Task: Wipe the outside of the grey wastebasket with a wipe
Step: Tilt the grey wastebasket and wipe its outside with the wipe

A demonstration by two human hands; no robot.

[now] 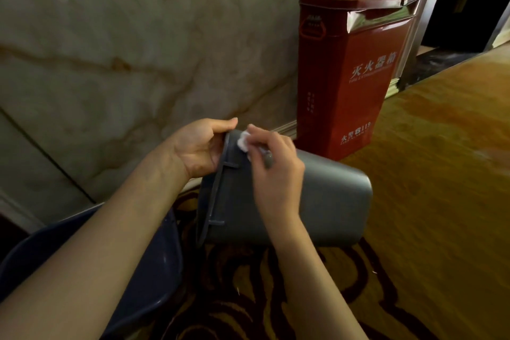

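Grey plastic fills the near middle: the wastebasket [317,201] is held on its side above the patterned carpet [248,298], long axis running left to right, open rim toward the left and closed base toward the right. The left hand [198,146] is closed on the rim at its far edge, while the right hand [276,174], the nearer to the wall being cleaned, pinches the white wipe [243,143] against the upper outside just beside the rim. Beyond stands a red fire-extinguisher box [350,77] against the marble wall [124,50].

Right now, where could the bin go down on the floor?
Bare carpet lies right of the grey wastebasket, in front of the red box. Left is crowded: a dark blue tub sits by the wall.
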